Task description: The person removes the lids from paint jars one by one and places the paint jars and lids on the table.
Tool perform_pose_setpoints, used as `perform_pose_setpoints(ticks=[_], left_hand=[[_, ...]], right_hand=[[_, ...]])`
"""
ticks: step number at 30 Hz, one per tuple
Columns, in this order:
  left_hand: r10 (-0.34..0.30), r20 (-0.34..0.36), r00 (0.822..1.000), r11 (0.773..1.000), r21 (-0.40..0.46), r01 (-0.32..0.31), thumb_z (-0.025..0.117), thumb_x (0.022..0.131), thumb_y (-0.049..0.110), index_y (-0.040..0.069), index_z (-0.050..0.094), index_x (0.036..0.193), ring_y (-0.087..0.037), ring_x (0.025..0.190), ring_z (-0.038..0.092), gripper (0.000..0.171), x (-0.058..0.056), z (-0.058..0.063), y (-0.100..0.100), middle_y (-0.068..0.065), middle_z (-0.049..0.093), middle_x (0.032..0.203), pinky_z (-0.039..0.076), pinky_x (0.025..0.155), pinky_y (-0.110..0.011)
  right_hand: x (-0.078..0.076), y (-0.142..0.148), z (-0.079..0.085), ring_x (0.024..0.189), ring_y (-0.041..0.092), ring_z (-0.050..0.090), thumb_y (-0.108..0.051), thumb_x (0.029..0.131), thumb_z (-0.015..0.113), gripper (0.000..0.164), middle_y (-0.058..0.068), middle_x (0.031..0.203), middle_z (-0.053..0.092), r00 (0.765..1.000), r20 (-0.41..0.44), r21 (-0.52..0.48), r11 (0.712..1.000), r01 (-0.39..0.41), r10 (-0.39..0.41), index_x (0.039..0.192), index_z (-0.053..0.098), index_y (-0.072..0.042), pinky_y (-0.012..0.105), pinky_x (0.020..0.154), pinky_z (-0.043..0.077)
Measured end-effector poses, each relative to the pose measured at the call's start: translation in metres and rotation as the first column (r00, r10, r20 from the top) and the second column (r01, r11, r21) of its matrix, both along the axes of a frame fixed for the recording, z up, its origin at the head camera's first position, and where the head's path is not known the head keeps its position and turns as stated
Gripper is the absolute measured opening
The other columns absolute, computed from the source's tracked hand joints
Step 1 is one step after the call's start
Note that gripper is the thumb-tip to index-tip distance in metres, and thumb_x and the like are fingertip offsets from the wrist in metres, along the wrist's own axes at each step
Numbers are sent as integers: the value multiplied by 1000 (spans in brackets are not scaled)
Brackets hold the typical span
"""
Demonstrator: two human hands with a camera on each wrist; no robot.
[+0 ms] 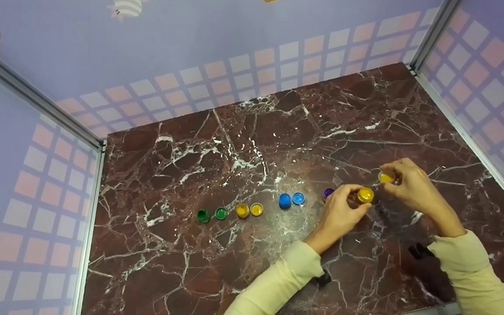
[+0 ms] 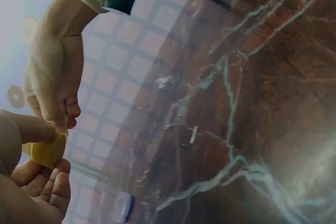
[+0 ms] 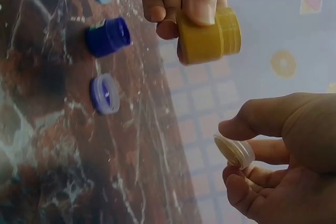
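Note:
My left hand (image 1: 338, 209) grips a small open jar of yellow paint (image 1: 365, 195) between thumb and fingers, above the table. The right wrist view shows this yellow jar (image 3: 202, 38) tipped on its side, its threaded neck bare. To its right, my right hand (image 1: 411, 186) pinches a clear round lid (image 1: 386, 176) with yellow paint inside; the lid (image 3: 234, 150) is apart from the jar. Behind my left fingers stands a purple paint jar (image 1: 328, 193), partly hidden in the head view. Its lid (image 3: 105, 94) lies beside it in the right wrist view.
Left of my hands, open paint jars stand in a row, each beside its lid: blue jar (image 1: 285, 201), blue lid (image 1: 298, 198), yellow jar (image 1: 242, 211), yellow lid (image 1: 257, 209), green jar (image 1: 203, 215) and green lid (image 1: 221, 213). Patterned panels (image 1: 234, 74) border the marbled table (image 1: 169, 262).

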State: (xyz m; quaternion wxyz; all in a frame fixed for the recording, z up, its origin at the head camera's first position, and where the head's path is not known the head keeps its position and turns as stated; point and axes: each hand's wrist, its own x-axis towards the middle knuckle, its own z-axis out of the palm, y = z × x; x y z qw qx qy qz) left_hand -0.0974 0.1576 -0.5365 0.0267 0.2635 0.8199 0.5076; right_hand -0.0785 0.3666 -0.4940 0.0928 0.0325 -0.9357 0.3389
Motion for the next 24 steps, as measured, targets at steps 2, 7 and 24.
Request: perform_pose_setpoints(ticks=[2,7,24], left_hand=[[14,8,1000,1000,-26,-13,86,84,16,10,69,120,-3,96,62,41,1,-4,7,1,71,111,45,87,-9],[22,-11,1000,999,-41,-23,86,84,16,10,70,120,0,94,61,39,5,-16,23,2,71,110,44,85,-5],[93,-290,953,876,-432,-217,79,90,43,24,73,122,-9,85,69,37,0,-22,53,10,68,112,53,66,-21]], right_hand=[[-1,4,-3,85,30,58,7,81,78,35,21,101,60,1000,20,9,1000,6,-6,115,69,10,24,69,43],[-4,12,-11,87,34,59,1,85,78,32,23,102,62,998,66,17,1000,18,-19,114,69,10,33,70,45],[-7,27,-35,81,34,59,1,87,74,32,25,98,60,972,236,59,998,-14,-1,116,68,12,42,66,48]])
